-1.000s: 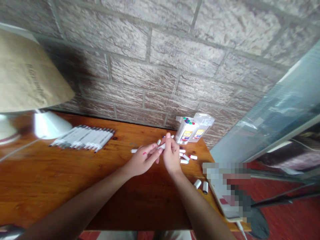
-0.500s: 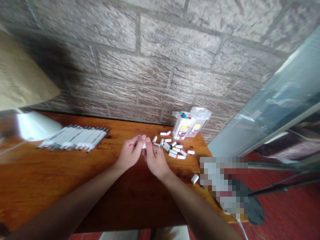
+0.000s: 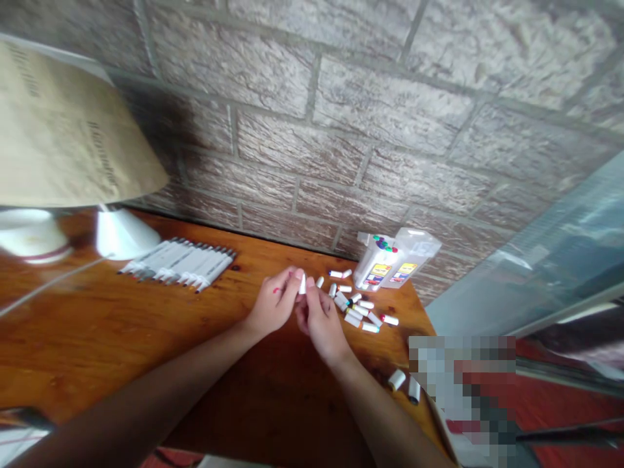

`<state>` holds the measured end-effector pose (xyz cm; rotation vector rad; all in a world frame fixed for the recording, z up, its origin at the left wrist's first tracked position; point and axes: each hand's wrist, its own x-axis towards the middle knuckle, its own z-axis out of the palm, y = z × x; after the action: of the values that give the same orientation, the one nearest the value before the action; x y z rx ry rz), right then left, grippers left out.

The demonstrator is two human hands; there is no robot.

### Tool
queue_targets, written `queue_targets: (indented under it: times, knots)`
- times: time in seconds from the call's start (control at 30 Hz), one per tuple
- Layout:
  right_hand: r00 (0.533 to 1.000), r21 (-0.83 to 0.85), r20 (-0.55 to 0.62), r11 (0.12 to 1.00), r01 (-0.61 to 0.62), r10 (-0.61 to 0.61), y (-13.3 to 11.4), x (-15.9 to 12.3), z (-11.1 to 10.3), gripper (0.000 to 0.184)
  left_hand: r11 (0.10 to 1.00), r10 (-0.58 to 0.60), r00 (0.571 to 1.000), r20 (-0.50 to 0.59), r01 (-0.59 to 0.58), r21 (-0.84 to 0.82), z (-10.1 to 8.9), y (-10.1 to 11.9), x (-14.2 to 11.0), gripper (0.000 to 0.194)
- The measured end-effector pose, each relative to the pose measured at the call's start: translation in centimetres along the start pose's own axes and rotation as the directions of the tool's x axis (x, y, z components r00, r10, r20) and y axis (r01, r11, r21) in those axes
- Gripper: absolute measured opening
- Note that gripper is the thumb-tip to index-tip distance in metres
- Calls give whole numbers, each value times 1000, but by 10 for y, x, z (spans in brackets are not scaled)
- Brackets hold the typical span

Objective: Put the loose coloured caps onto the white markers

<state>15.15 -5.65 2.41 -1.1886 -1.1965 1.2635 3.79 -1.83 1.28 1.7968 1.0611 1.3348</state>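
A small white marker cap shows between my two hands, above the wooden desk. My left hand is closed in a pinch, its thumb and fingertips on the cap; a red mark is on its back. Pressed close beside it, my right hand is closed too, with its thumb at the cap's lower side. The curled fingers hide part of the cap. Just right of my hands lies a loose group of white marker caps with coloured ends.
Capless-looking markers lie in a row at left, near a lamp's white base and paper-like shade. A clear marker case stands against the brick wall. Two more caps lie near the desk's right edge.
The view has swung left, so the desk and hands appear further right. More of the white cap shows between my fingers; both hands keep their pinch.
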Motion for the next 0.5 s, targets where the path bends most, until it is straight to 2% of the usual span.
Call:
queue_targets:
  times: [0.2,0.37,0.43,0.5]
  knots:
    - [999,24,15,999,30,-30,-5,-3,5,59,999,11,999,46,-9,-37,-2,0,1,40]
    - [1000,43,9,999,11,-12,-4,0,-2,63,998,23,998,67,-19,-58,0,1,0,37]
    - [1000,41,13,999,13,-14,-3,1,-5,65,992,-5,997,83,15,-124,1,1,1,37]
    - [999,59,40,998,4,-7,-2,2,-8,65,960,-69,992,107,95,-263,1,1,3,39]
